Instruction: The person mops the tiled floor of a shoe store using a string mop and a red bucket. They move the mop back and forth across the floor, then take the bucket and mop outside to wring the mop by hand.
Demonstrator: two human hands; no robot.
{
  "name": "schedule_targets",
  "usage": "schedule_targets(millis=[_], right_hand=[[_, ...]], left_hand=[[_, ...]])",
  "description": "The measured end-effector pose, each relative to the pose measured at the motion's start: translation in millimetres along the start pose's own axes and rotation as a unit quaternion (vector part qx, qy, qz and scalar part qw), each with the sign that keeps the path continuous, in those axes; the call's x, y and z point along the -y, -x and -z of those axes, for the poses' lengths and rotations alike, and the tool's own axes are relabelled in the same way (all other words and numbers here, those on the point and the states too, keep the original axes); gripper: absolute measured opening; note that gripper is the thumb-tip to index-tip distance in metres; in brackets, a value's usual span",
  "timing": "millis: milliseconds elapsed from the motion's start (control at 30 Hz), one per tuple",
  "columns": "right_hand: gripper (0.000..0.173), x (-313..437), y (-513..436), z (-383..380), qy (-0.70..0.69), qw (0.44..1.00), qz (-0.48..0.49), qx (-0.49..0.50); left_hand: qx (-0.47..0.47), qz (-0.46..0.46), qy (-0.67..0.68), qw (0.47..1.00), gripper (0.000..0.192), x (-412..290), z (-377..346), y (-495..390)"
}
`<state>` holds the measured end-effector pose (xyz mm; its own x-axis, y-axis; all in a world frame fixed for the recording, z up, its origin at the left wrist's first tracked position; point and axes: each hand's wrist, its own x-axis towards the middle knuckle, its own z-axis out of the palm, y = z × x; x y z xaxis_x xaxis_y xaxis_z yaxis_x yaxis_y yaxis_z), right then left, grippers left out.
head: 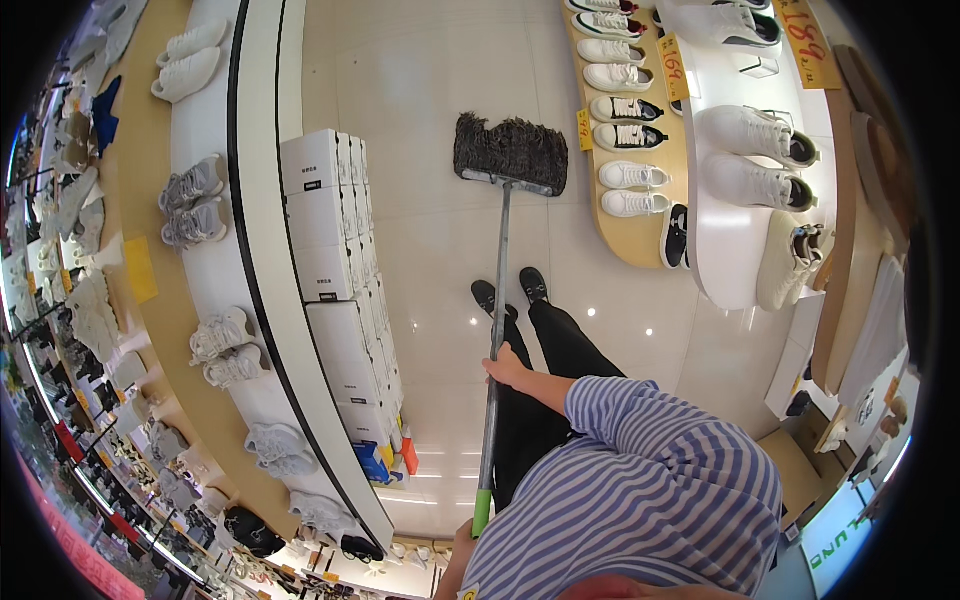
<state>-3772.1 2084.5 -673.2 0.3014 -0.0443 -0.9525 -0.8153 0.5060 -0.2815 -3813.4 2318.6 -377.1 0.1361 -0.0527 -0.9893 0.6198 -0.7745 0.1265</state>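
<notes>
A dust mop with a dark, shaggy mop head [511, 150] lies flat on the glossy tiled floor [420, 247]. Its metal pole [501, 262] runs from the mop head back toward my body. Around the middle of the pole, my right hand [508, 366] is closed in a grip. Lower in the view, my left hand [466, 534] is at the green grip [481, 514] on the pole's end, with its fingers mostly hidden. My black shoes [533, 285] stand on the tiles just behind the mop head, one on either side of the pole.
Stacked white shoeboxes [319, 225] stand left of the floor strip, beneath a long white display shelf [259, 97] holding pairs of sneakers. A rounded wooden shelf [637, 247] with several sneakers juts in at right, beside a higher white shelf [724, 277]. Colourful boxes [371, 459] sit low at left.
</notes>
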Motion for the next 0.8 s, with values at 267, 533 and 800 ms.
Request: schedule_targets(millis=[267, 533, 800], right_hand=[[0.08, 186, 3, 65, -0.118, 0.987, 0.105, -0.025], [0.083, 383, -39, 142, -0.153, 0.98, 0.113, -0.054], [0.083, 565, -87, 208, -0.128, 0.985, 0.09, -0.067]], left_hand=[[0.079, -0.058, 0.16, 0.982, 0.02, -232, -37, -49], [0.271, -0.101, 0.394, 0.872, 0.025, -443, -30, -107], [0.292, -0.04, 0.435, 0.851, 0.024, -652, -20, -128]])
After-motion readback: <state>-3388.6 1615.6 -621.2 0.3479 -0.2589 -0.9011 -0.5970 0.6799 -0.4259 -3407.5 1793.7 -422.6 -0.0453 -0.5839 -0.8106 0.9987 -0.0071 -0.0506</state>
